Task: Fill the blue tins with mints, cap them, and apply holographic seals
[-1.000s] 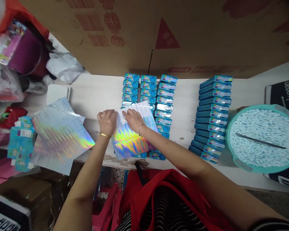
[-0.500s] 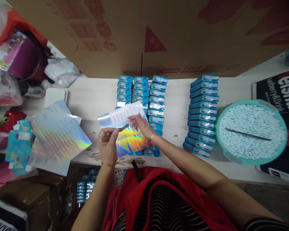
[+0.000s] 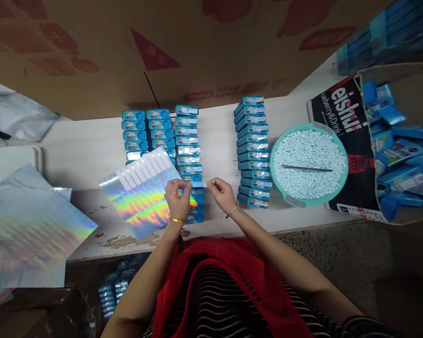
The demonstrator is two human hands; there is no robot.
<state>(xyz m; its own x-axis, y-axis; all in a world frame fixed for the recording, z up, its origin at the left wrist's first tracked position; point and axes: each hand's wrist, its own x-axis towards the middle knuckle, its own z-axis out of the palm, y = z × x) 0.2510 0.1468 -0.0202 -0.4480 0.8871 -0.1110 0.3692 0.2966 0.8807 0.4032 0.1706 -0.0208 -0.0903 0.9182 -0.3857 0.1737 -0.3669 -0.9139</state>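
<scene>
My left hand (image 3: pixel 178 199) pinches one end of a narrow shiny sticker strip (image 3: pixel 199 184). At the strip's other end, the fingertips of my right hand (image 3: pixel 223 196) are closed on it, so it stretches between both hands. Left of them lies a holographic sticker sheet (image 3: pixel 146 202) with a row of pale blank bars along its upper edge. The sheet partly covers rows of small blue boxes (image 3: pixel 187 131), and the hands are above the lower boxes of the right row.
Another stack of blue boxes (image 3: pixel 253 146) stands right of centre. Beside it a teal basin (image 3: pixel 343 170) holds white pellets with a dark rod on top. An open carton (image 3: pixel 359 164) contains blue packs. Silver sheets (image 3: pixel 31 225) lie left; a large cardboard box (image 3: pixel 211 70) stands behind.
The view has swung right. My right hand has moved off the sticker sheet to the strip's free end, and the strip is now held level between both hands.
</scene>
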